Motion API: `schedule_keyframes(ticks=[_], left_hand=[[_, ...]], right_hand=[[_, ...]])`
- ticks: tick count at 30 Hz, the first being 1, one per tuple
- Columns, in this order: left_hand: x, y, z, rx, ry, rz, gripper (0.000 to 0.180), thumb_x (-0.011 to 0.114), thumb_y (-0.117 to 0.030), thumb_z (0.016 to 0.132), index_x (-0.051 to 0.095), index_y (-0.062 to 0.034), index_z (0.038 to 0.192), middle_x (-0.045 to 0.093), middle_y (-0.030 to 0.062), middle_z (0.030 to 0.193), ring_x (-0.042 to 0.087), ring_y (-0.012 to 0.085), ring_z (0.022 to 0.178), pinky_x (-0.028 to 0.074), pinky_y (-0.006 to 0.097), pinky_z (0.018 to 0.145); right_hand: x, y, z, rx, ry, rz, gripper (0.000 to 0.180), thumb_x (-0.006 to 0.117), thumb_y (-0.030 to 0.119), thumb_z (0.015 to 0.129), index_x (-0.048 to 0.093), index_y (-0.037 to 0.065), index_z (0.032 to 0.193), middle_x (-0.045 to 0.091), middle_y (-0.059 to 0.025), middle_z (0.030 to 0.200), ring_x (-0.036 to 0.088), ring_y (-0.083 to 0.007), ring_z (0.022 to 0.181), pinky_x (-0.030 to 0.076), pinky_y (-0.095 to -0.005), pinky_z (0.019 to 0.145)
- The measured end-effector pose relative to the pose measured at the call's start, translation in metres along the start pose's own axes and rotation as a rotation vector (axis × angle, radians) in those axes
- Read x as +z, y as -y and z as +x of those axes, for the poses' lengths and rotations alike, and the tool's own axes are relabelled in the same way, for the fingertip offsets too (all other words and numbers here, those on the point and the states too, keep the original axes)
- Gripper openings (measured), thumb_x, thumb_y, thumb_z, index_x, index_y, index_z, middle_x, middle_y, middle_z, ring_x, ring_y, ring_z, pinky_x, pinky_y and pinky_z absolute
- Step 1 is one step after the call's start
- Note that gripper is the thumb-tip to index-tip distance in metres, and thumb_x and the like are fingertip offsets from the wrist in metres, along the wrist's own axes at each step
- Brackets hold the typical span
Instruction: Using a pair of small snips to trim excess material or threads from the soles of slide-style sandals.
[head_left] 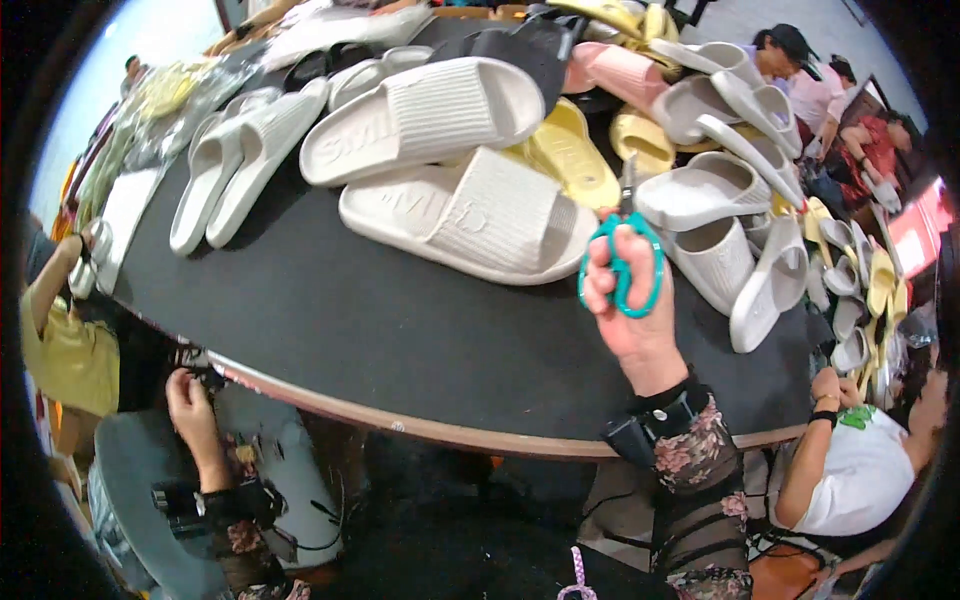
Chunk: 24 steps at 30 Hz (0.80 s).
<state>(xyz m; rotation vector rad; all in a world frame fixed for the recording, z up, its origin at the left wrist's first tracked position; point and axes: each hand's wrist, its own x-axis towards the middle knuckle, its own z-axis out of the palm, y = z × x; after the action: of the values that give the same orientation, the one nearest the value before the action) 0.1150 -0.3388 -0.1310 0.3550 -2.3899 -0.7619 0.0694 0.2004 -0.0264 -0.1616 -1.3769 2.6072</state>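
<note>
My right hand is wrapped round the teal handles of a pair of scissors, held over the table. Their metal blades point away from me, between the slide sandals. Just left of them lies a large pale grey slide with a ribbed strap, and another grey slide partly overlaps it from behind. My left hand is down at the left, beyond the table's front edge and above a grey chair. Its fingers are bent together beside something dark; what they hold, if anything, is too small to make out.
Grey slides stand at left on the dark table. Yellow slides, a pink slide and more grey ones crowd the back and right. People sit around, one in a white shirt close at right.
</note>
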Motion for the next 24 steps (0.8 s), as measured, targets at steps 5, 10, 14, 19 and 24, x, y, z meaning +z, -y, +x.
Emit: schedule_keyframes(ticks=[5,10,14,19,24], left_hand=[[0.011,-0.163,0.052,0.168,0.090,-0.472,0.029,0.048,-0.007,0.093,0.047,0.0037,0.119,0.059,0.0067,0.098,0.053,0.0127,0.089,0.042,0.026,0.084],[0.076,-0.292,0.053,0.265,0.732,-0.657,0.047,0.046,-0.018,0.094,0.033,0.0015,0.135,0.064,0.0075,0.087,0.056,0.0105,0.075,0.045,0.024,0.069],[0.123,-0.338,0.061,0.015,1.015,-0.720,0.051,0.046,-0.023,0.095,0.030,-0.0013,0.137,0.063,0.0115,0.080,0.059,0.0135,0.056,0.046,0.022,0.050],[0.158,-0.369,0.061,0.099,1.188,-1.051,0.031,0.048,-0.015,0.093,0.043,-0.0024,0.121,0.056,0.0026,0.070,0.058,0.0058,0.060,0.046,0.019,0.053],[0.170,-0.409,0.014,0.122,1.250,-1.132,0.036,0.048,-0.009,0.091,0.040,0.0004,0.125,0.059,0.0073,0.094,0.058,0.0115,0.082,0.048,0.026,0.071]], right_hand=[[0.003,0.011,-0.003,0.012,-0.037,0.028,0.026,0.059,0.014,0.082,0.051,0.006,0.105,0.052,-0.0027,0.070,0.047,-0.0082,0.049,0.038,-0.0217,0.036],[-0.015,0.009,-0.001,0.034,-0.002,0.129,0.024,0.060,0.010,0.080,0.052,0.007,0.103,0.053,-0.0032,0.067,0.049,-0.0094,0.047,0.039,-0.0224,0.035],[-0.014,0.000,0.004,0.064,0.085,0.191,0.029,0.058,0.007,0.078,0.051,0.008,0.107,0.053,-0.0026,0.069,0.049,-0.0094,0.047,0.039,-0.0232,0.034],[-0.011,-0.002,0.004,0.002,0.080,0.076,0.030,0.061,0.020,0.084,0.051,0.009,0.110,0.052,0.0002,0.069,0.048,-0.0050,0.048,0.038,-0.0179,0.035],[-0.019,0.000,0.007,-0.052,0.034,0.041,0.033,0.061,0.024,0.085,0.050,0.007,0.111,0.051,0.0009,0.068,0.046,-0.0041,0.047,0.038,-0.0179,0.036]])
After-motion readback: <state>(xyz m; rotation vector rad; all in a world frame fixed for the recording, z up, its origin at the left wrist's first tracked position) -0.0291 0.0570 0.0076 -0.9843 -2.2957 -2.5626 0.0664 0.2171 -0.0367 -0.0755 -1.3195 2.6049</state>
